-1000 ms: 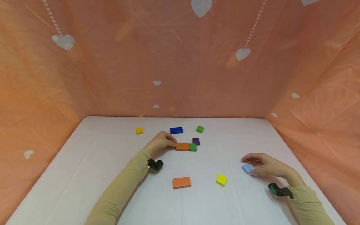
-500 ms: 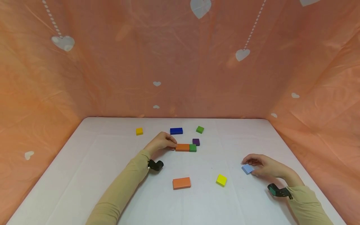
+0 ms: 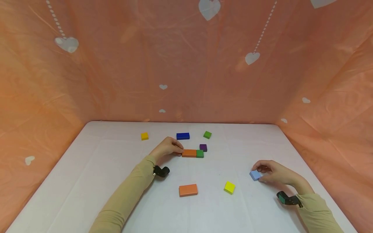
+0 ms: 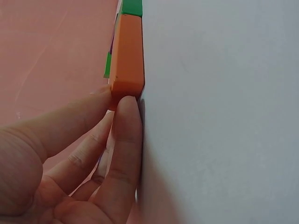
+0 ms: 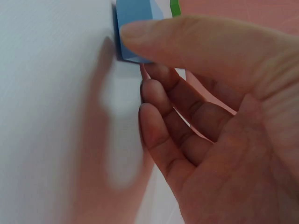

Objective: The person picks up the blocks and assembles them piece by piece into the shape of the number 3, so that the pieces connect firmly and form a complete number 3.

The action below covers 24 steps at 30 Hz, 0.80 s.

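Note:
My left hand is at the left end of an orange rectangular block, pinching that end between thumb and fingers. A small green block adjoins the orange block's right end, and a dark purple block lies just behind it. In the left wrist view the orange block has a fingertip against its end face. Over on the right, my right hand pinches a light blue block close to the table. The right wrist view shows the thumb on the near side of the light blue block.
Toward the back lie an amber block, a dark blue block and a light green block. Nearer lie a salmon-orange block and a bright yellow block. Orange cloth with white hearts surrounds the white table.
My right hand and the light blue block have shifted very slightly to the left. The left hand and the other blocks stay in place.

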Each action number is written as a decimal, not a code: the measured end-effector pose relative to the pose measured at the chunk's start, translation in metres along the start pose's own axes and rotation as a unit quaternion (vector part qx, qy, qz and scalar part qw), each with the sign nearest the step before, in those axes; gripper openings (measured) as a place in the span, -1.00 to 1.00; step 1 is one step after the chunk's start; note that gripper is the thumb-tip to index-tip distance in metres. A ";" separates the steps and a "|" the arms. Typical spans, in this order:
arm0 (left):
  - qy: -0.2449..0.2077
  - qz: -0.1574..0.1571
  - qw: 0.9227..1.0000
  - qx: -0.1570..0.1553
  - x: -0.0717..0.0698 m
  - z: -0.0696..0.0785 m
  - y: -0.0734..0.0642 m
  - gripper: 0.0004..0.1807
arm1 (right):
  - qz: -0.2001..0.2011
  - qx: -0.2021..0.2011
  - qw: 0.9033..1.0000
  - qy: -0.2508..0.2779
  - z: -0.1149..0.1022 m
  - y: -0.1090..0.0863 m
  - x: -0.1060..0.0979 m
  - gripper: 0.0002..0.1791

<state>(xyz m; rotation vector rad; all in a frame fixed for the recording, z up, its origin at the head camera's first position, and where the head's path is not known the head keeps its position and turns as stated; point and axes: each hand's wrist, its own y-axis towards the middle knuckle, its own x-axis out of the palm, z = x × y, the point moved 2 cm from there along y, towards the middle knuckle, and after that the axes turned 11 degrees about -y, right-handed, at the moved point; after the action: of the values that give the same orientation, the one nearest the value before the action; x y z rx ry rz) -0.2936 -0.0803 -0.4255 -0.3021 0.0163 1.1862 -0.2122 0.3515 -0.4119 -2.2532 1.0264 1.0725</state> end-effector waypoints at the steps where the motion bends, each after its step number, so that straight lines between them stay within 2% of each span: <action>1: 0.000 0.000 1.000 0.000 0.000 0.000 0.000 -0.85 | 0.002 0.003 1.000 -0.003 0.000 0.000 0.000 -0.69; 8: 0.002 0.006 1.000 0.000 0.001 -0.001 0.000 -0.86 | 0.015 0.012 1.000 -0.003 0.000 0.002 -0.001 -0.68; 13: -0.003 0.005 1.000 -0.005 0.000 -0.001 -0.001 -0.86 | 0.030 -0.004 1.000 0.002 0.000 0.007 -0.002 -0.69; 18: 0.001 -0.005 1.000 0.000 -0.001 -0.001 -0.002 -0.87 | 0.052 -0.032 0.998 -0.002 -0.001 0.021 -0.003 -0.70; 24: 0.002 -0.002 1.000 0.003 -0.001 -0.001 -0.001 -0.87 | 0.049 -0.018 0.999 0.000 -0.010 0.041 -0.003 -0.70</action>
<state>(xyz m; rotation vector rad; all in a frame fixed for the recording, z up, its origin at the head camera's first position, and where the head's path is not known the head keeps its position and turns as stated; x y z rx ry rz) -0.2927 -0.0816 -0.4264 -0.3000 0.0221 1.1808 -0.2404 0.3206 -0.4064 -2.2502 1.1364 1.1402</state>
